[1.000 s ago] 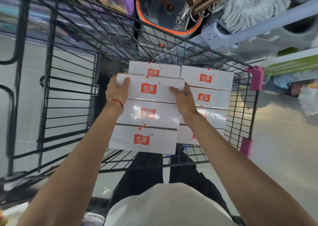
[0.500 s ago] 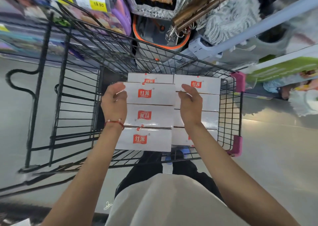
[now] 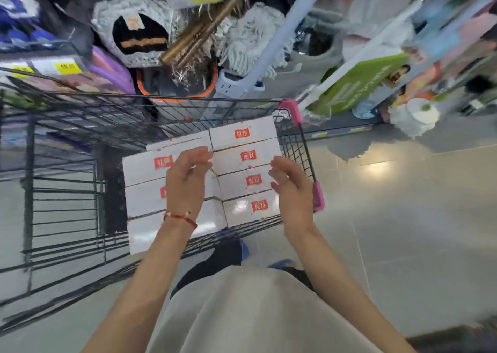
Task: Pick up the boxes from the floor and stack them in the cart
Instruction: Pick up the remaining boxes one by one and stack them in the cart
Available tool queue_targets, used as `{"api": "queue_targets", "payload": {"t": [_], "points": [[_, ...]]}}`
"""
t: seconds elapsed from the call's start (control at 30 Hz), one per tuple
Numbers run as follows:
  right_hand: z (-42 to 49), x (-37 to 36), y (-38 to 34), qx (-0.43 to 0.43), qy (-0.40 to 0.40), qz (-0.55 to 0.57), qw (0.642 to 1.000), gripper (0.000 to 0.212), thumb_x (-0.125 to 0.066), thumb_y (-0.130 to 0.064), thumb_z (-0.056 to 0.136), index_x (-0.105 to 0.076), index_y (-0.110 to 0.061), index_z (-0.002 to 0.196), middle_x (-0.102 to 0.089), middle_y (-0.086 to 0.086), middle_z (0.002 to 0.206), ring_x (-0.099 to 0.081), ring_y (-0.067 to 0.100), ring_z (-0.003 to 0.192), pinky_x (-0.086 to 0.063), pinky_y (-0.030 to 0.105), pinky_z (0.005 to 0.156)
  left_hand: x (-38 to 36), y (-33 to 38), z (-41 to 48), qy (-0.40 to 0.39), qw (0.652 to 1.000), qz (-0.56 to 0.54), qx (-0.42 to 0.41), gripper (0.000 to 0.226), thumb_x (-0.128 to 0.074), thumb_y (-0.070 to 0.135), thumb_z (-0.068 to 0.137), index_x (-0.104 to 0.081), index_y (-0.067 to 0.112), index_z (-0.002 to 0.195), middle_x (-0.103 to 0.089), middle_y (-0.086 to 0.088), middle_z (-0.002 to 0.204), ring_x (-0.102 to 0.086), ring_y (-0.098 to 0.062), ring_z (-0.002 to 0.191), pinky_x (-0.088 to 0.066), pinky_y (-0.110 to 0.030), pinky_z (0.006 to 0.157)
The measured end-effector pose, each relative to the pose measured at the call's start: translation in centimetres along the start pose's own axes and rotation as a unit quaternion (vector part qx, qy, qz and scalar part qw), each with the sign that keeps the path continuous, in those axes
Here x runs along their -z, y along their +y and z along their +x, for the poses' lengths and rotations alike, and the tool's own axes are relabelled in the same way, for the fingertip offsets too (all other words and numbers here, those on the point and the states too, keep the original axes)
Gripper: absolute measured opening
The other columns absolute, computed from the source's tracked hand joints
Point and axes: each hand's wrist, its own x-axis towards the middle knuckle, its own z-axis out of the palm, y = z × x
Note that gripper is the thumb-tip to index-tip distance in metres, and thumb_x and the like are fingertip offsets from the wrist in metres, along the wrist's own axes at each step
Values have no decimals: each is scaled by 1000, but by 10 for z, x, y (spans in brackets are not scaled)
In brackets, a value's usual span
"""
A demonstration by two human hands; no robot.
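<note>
Boxes [image 3: 252,180]: white, red-labelled, already inside the wire cart [image 3: 188,101], none in sight on the floor [image 3: 403,218].

Nearest the camera, a pale shirt [image 3: 242,312] and two bare forearms [image 3: 139,285] reaching forward. Left hand [image 3: 185,180], a red string bracelet [image 3: 180,217] at its wrist, poised over the left column, fingers loosely curled and apart, clamped on nothing. Right hand [image 3: 293,191] likewise slack over the near right part of the right column, just beside the pink corner guard [image 3: 318,196], gripping nothing. Contact with the cardboard impossible to tell for either.

Under the hands, two columns side by side with edges touching: four labelled boxes in the right one, at least three in the left, plus one more at its far end. All packed toward the right side of the basket.

Beyond the far wall, blurred store goods: mop heads [image 3: 250,40], a green package [image 3: 357,83], yellow price tags [image 3: 66,67].

Judged from this: every box in view set down and free of the hands, so stacking well advanced, possibly finished. Left to do, if anything: fetching any boxes out of view on the floor, and perhaps squaring up the slightly skewed left column.
</note>
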Motion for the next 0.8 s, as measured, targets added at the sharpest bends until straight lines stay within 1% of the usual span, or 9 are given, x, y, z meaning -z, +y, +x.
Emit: {"api": "queue_targets", "payload": {"t": [0.07,0.2,0.27,0.33,0.4,0.47,0.53,0.7,0.8], "points": [[-9,37,1,-1,16,20,1000,21,-62,-7,100,-73,-17,116,-73,-8,117,-68,11,115,-53,36,105,-30,4,-20,-29,1000,2,-4,37,-53,-4,91,-71,27,99,-70,-12,109,-66,-27,98,-50,-32,86],[-24,119,6,-2,52,90,995,17,-63,-7,100,-73,-20,106,-75,-7,105,-70,5,100,-53,25,87,-104,12,-68,-88,996,17,10,28,-52,-7,95,-68,13,105,-70,-13,115,-67,-26,102,-49,-14,76],[-32,162,11,1,85,118,989,17,-63,-6,100,-73,-19,105,-75,-9,101,-70,7,99,-53,26,88,-141,13,-91,-128,991,26,16,24,-55,-2,96,-68,15,106,-70,-13,119,-68,-23,101,-50,-15,78],[-41,205,15,-10,124,133,983,16,-63,-8,100,-72,-14,112,-74,-5,104,-69,11,99,-53,30,92,-178,13,-112,-158,986,43,18,22,-58,2,95,-69,20,103,-73,-5,110,-70,-19,100,-51,-18,81],[-50,247,17,-19,162,150,975,18,-63,-8,101,-70,-11,117,-73,2,108,-67,16,100,-53,29,91,-217,12,-134,-203,978,55,16,20,-60,4,95,-69,20,103,-74,2,97,-70,-12,90,-52,-20,77],[-58,284,18,-29,198,167,966,19,-63,-8,100,-70,-11,117,-73,10,115,-68,23,103,-53,29,92,-256,11,-154,-247,967,63,14,20,-59,3,96,-68,19,102,-73,0,97,-68,-15,83,-54,-23,74],[-63,318,21,-38,233,183,954,21,-63,-8,100,-70,-12,119,-72,12,120,-69,25,106,-53,33,96,-295,9,-171,-289,954,77,7,20,-57,2,97,-68,17,104,-73,-3,103,-67,-16,85,-52,-27,80],[-65,389,27,-45,308,223,924,19,-62,-11,100,-71,-23,113,-73,7,118,-69,20,107,-53,36,99,-382,5,-208,-404,907,121,-1,21,-56,5,98,-68,21,105,-73,1,104,-70,-12,93,-51,-14,77],[-56,429,27,-43,347,241,905,20,-62,-11,100,-71,-23,112,-73,7,117,-69,17,103,-54,33,96,-434,3,-219,-456,879,141,-1,21,-55,4,98,-68,13,112,-73,-3,107,-69,-13,92,-49,-11,74]]}}
